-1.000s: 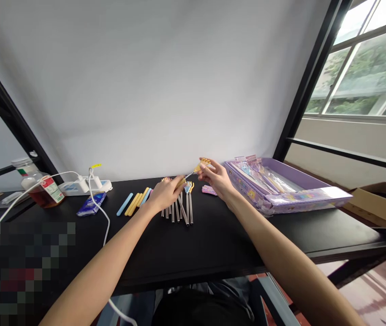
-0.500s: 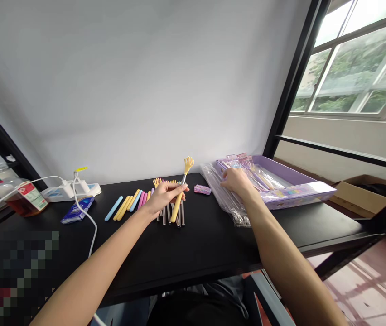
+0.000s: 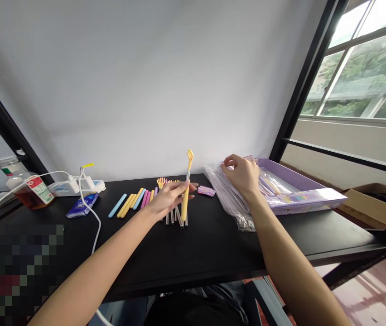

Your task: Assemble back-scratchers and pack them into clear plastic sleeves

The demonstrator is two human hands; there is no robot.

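My left hand (image 3: pixel 171 198) grips a yellow back scratcher (image 3: pixel 185 203) by its handle, the claw end pointing up above a short metal rod. Behind and below that hand lie several more back scratchers with metal rods (image 3: pixel 181 222), partly hidden by it. My right hand (image 3: pixel 242 174) is over the stack of clear plastic bags (image 3: pixel 225 197), thumb and fingers pinched at the upper edge of a bag; the exact contact is hard to see. Loose coloured handles (image 3: pixel 125 206) in blue, yellow, pink and purple lie in a row left of my left hand.
A purple display box (image 3: pixel 301 204) with bagged back scratchers stands at the right. Small pink cards (image 3: pixel 206 191) lie between the hands. Leftward are a blue packet (image 3: pixel 82 204), a power strip (image 3: pixel 62 186), white cables and a jar of dark liquid (image 3: pixel 26 185).
My right hand has lifted slightly at the bags, its fingers drawn into a pinch. The back scratcher in my left hand has turned more upright. The whole view has shifted slightly.
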